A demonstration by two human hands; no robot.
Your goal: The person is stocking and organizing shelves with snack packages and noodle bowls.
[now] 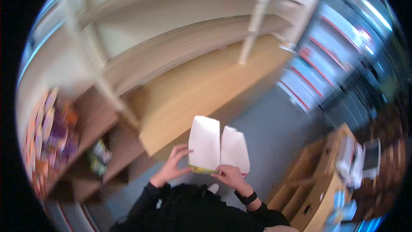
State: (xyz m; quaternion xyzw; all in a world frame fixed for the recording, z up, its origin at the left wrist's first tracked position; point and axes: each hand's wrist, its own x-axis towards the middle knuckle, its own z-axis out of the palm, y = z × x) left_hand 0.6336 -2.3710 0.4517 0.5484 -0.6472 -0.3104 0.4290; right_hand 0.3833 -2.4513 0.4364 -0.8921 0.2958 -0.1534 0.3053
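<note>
Low in the middle, an opened cardboard carton point(204, 143) shows its plain white inside, with a yellow-green printed edge at the bottom and a slit between its two upright panels. My left hand point(173, 165) is at its lower left edge, thumb and fingers spread around the corner. My right hand point(230, 177), with a black band on the wrist, has its fingers closed on the lower edge near the slit.
A long wooden shelf unit point(196, 87) runs ahead. Packaged goods point(53, 135) stand on shelving at the left. A lit display cooler point(318, 58) is at the upper right. A wooden counter point(325, 193) holding white and blue items is at the lower right, beside the grey floor point(257, 129).
</note>
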